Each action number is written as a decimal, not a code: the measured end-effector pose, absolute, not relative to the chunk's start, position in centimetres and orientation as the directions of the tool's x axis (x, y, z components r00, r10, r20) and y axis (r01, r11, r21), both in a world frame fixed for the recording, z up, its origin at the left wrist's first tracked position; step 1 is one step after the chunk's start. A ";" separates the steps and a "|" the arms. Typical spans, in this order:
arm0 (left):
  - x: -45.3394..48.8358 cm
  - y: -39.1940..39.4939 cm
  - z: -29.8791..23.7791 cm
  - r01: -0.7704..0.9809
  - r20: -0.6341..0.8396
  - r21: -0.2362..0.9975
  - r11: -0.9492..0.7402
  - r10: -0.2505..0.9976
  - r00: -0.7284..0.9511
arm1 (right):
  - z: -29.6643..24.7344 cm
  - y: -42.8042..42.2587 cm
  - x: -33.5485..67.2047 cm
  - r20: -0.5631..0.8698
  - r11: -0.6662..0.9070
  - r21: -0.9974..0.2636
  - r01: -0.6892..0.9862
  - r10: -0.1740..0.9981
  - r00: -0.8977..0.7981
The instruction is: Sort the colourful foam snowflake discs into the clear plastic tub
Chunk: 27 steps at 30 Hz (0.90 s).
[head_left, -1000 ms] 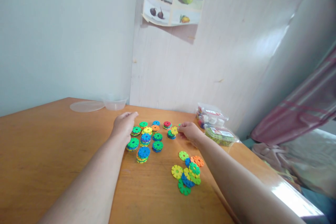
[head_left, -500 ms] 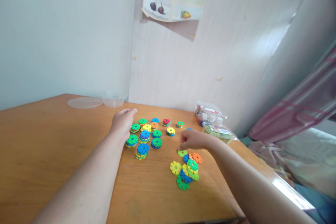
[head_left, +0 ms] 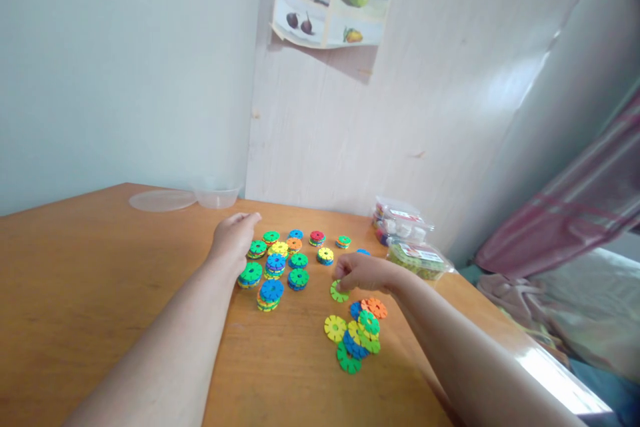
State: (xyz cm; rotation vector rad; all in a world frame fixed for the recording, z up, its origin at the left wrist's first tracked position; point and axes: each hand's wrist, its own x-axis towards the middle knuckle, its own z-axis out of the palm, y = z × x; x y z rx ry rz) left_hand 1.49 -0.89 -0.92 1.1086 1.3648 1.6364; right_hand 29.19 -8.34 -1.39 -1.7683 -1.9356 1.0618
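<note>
My left hand [head_left: 234, 239] is at the left edge of a group of stacked, notched plastic flower discs. Its fingers reach forward beside a green-topped stack [head_left: 257, 249], and I see nothing held. My right hand [head_left: 364, 272] is closed, its thumb and fingertips on the edge of a light-green flower disc [head_left: 339, 291]. In front of it lies a loose pile of discs, among them a yellow disc [head_left: 335, 328], an orange disc [head_left: 376, 308] and a green disc [head_left: 349, 360]. A blue-topped stack [head_left: 271, 291] stands nearest me in the group.
Clear plastic boxes [head_left: 403, 223] stand at the back right, with a box of green pieces [head_left: 420, 259] in front. A clear tub [head_left: 217, 197] and a round lid [head_left: 163, 200] rest at the back left. Fruit pictures [head_left: 330, 0] hang on the wall.
My right hand has moved slightly left, and the light-green disc has shifted left with it, away from the loose pile. My left hand has stayed beside the stacks.
</note>
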 end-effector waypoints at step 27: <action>1.6 -1.3 -0.7 -0.009 0.175 0.982 -0.190 0.919 -0.354 | -3.4 -6.2 27.6 -0.086 -0.051 -0.640 0.767 0.996 -0.005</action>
